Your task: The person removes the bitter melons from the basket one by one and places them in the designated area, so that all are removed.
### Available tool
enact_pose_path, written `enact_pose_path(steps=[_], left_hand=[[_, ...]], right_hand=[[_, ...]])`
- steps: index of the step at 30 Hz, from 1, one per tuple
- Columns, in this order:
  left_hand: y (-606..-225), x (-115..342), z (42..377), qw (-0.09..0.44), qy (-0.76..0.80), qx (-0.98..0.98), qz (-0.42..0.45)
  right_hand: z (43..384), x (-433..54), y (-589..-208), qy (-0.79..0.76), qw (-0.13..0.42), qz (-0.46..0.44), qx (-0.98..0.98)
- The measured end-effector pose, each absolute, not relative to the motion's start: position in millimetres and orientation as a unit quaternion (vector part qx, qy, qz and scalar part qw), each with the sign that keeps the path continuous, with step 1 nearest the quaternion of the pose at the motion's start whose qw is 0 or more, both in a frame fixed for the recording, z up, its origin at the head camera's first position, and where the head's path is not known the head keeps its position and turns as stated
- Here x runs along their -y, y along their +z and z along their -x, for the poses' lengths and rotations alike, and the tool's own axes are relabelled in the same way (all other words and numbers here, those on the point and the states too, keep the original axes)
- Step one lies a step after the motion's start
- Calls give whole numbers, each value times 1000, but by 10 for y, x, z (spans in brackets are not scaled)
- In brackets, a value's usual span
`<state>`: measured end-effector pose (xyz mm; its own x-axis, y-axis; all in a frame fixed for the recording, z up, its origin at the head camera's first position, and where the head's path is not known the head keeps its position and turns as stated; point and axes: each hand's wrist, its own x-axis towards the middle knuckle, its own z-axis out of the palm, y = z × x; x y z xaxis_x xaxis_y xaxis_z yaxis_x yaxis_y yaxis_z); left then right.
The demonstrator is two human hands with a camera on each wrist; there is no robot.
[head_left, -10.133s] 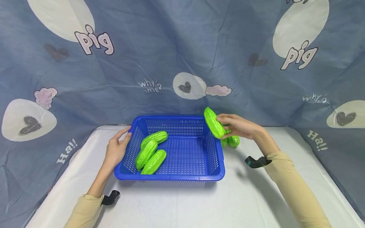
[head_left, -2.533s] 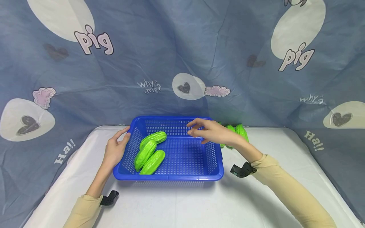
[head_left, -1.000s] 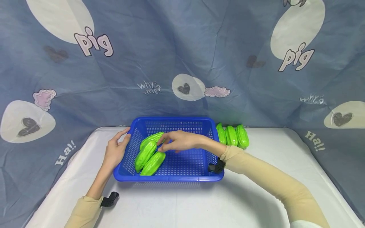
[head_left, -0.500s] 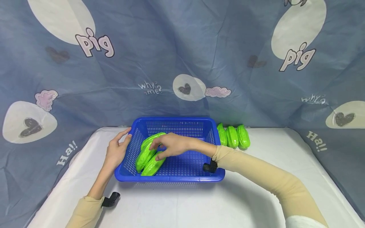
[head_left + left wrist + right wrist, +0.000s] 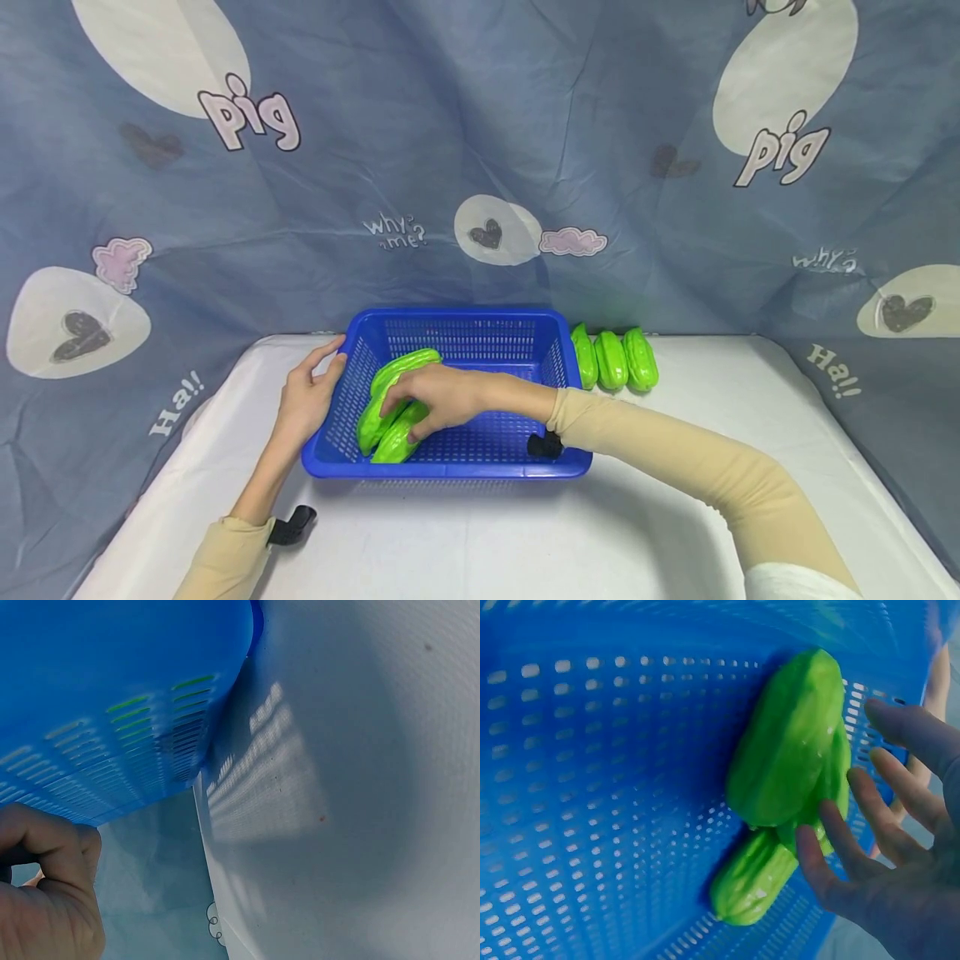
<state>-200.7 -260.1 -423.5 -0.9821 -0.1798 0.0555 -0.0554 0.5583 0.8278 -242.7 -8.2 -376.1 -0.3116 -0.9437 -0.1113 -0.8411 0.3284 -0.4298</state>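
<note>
Three light green, ridged bitter melons lie at the left end of a blue plastic basket (image 5: 465, 471): one at the back (image 5: 408, 360), a middle melon (image 5: 371, 425) and a front melon (image 5: 393, 443). My right hand (image 5: 442, 396) reaches in over the front two, partly covering them. In the right wrist view its fingers (image 5: 881, 817) are spread beside the melons (image 5: 787, 742), with nothing held. At the basket's left side, my left hand (image 5: 306, 400) grips the rim between thumb and fingers. The left wrist view has this hand (image 5: 56, 877) curled at the basket's edge.
Three more bitter melons (image 5: 611, 362) stand in a row on the white tablecloth (image 5: 465, 542), just outside the basket's right wall. A blue patterned curtain (image 5: 337, 167) hangs behind the table. My right forearm crosses the basket's right rim.
Ten seconds ago my right hand held a bitter melon by the right rim; that hand has since let go, moved left into the basket and lowered over the melons. My left hand stays put.
</note>
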Motion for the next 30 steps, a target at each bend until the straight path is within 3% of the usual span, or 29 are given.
enact_pose_path(steps=[30], left_hand=[[-4217,2591,1996,72,-469,877,-69]], right_hand=[[2366,74,-3944,-46,152,544,-824]])
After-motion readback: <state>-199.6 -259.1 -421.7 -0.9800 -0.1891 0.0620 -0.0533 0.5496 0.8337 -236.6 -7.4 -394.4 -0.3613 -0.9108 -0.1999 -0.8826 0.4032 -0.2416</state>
